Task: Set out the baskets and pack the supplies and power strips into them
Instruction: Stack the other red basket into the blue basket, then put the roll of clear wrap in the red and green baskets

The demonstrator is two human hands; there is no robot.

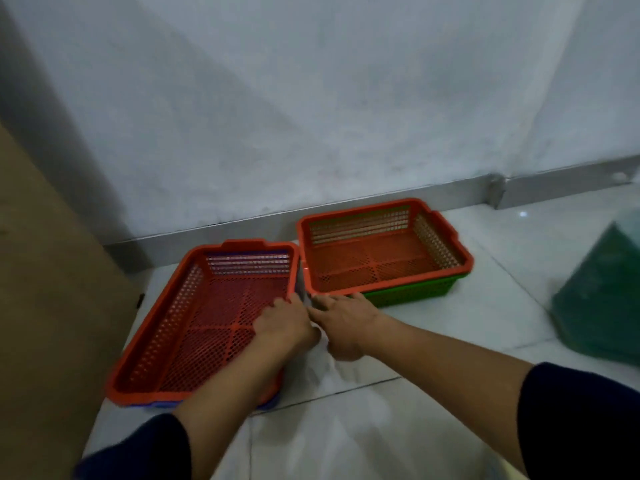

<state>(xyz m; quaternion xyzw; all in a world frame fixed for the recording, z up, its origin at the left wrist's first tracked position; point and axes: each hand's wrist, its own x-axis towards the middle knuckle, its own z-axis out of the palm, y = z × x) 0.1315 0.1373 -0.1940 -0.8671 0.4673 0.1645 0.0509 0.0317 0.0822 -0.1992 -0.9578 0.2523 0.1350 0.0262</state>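
Observation:
Two stacks of perforated plastic baskets stand side by side on the white tiled floor by the wall. On the left, an orange basket [194, 327] is nested in a blue basket [152, 405], of which only a thin edge shows. On the right, a second orange basket [381, 251] sits in a green basket [415, 292]. All look empty. My left hand [284, 325] grips the right rim of the left orange basket. My right hand [344, 323] lies spread on the floor, its fingertips touching the front left corner of the right stack.
A brown cardboard panel [45, 289] leans at the left, close to the left stack. A metal skirting [381, 197] runs along the white wall behind the baskets. A dark green blurred object [602, 292] stands at the right. Tiled floor [485, 323] lies in front.

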